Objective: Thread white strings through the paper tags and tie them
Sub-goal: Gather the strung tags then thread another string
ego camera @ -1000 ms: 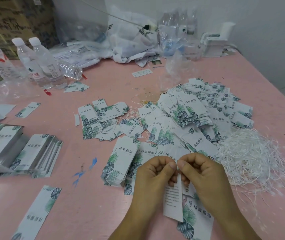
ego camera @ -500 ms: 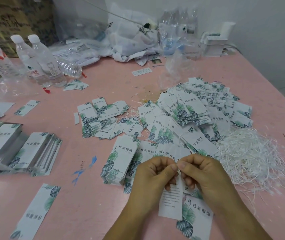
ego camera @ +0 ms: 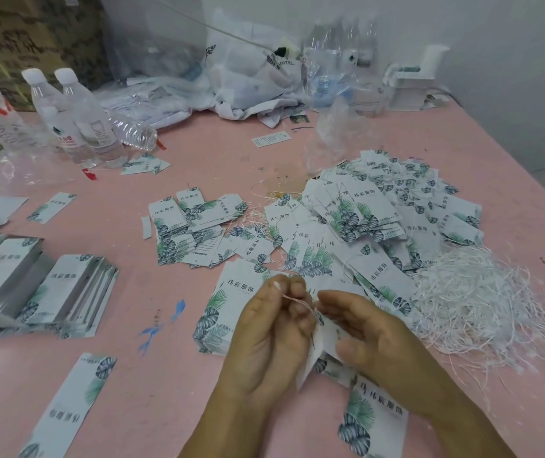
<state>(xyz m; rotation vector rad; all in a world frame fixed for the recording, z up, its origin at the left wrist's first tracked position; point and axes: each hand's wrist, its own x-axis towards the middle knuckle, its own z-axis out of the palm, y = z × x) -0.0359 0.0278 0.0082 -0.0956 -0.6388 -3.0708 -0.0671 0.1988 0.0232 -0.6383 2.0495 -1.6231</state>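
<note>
Low over the pink worktop (ego camera: 165, 375), the left hand (ego camera: 264, 332) is pinching a white string (ego camera: 297, 302) that is running to a paper tag (ego camera: 322, 345), which the right hand (ego camera: 373, 332) seems to be gripping, though blur is hiding its fingers. Loose strings (ego camera: 473, 299) are lying just right.

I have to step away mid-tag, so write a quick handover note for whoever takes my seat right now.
Left hand: pinches the string at its fingertips.
Right hand: fingers loosely curled beside the tag; its grip cannot be told.
The string runs from the left fingers to the tag's top; whether a knot is made cannot be seen.
Done: strung tags heaped in the pile behind the hands.
Left: finish this tag, then the stacks at left, using the loose strings at right.
</note>
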